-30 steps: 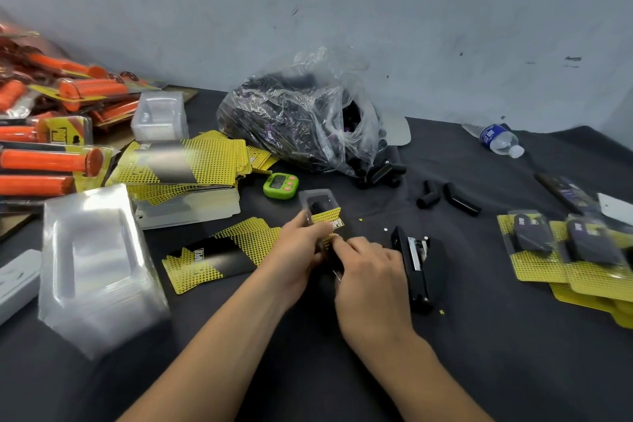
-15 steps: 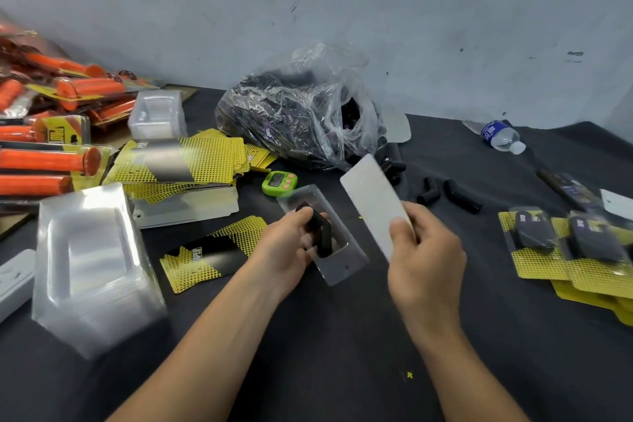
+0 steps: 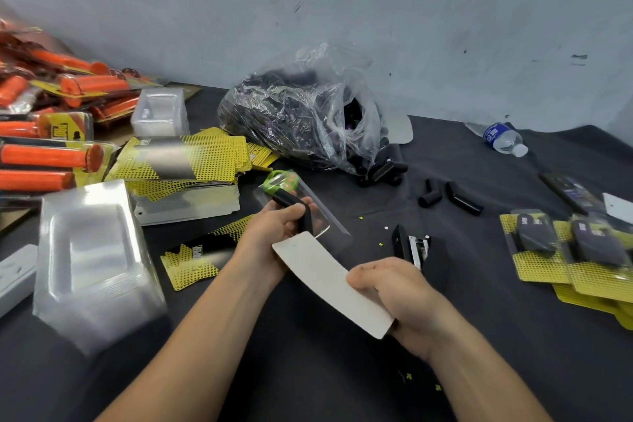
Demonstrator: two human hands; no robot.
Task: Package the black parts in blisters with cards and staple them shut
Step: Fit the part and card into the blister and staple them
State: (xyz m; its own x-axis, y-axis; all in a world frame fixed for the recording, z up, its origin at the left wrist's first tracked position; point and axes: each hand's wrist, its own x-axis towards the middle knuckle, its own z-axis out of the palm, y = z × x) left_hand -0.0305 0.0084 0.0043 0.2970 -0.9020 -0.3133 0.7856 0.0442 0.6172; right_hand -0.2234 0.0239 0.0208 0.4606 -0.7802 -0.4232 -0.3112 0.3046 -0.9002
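Observation:
My left hand (image 3: 274, 233) grips a clear blister (image 3: 320, 216) with a black part (image 3: 296, 209) sitting in its pocket, held above the table. A card (image 3: 329, 281), white back side up, is pinched at its near end by my right hand (image 3: 400, 298). The card's far end touches the blister's near edge. A black stapler (image 3: 409, 245) lies on the dark cloth just right of my hands. Loose black parts (image 3: 448, 197) lie farther back.
A plastic bag of black parts (image 3: 301, 120) sits at the back centre. Stacks of yellow cards (image 3: 191, 161) and clear blisters (image 3: 89, 257) fill the left. Finished packs (image 3: 565, 250) lie at right. A green timer (image 3: 279, 180) and water bottle (image 3: 501, 137) are on the table.
My right hand has dropped toward me and brought the card's far end down to the blister's near edge. The stapler, covered half a second ago, shows again.

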